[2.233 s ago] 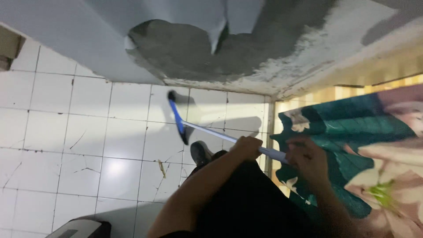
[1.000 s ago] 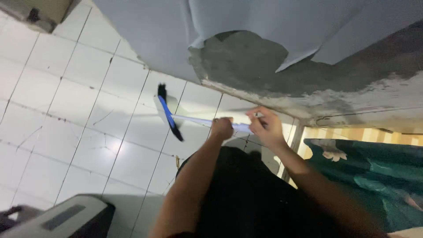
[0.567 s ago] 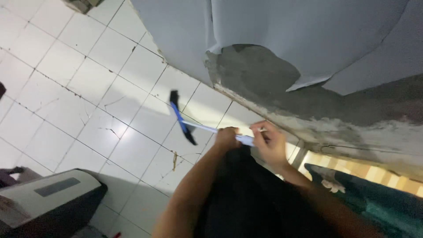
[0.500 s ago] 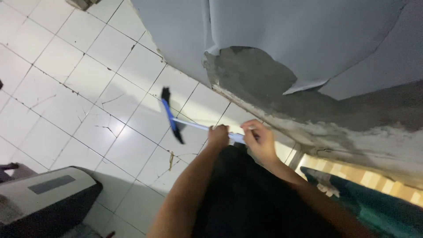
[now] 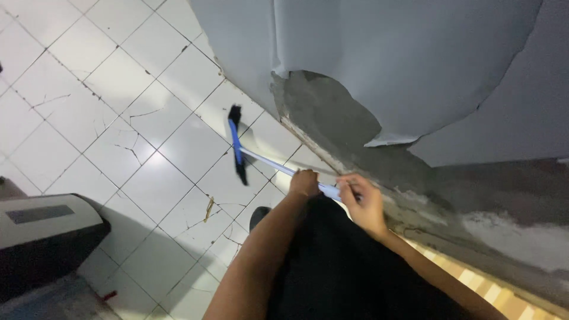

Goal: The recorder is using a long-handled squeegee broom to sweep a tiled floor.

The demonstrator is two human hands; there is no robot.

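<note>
Two hands (image 5: 335, 192) — broom (image 5: 238, 145) handle slanting up-left

The room is dim, and most of the light falls on the white floor tiles (image 5: 118, 77), which look bright and a little shiny. One soft glare spot sits on a tile (image 5: 151, 178) near the middle left. The grey wall (image 5: 415, 53) is evenly lit but dull, and the bare patch (image 5: 320, 118) on it looks darker. The bottom of the picture is very dark, so the black clothing (image 5: 344, 266) shows almost no detail. The broom head (image 5: 237, 145) throws a faint shadow on the tile beside it. The picture is slightly soft and grainy, and the left hand (image 5: 304, 182) and right hand (image 5: 364, 204) are a bit blurry. The dark box (image 5: 41, 237) at the left edge is dim too.
</note>
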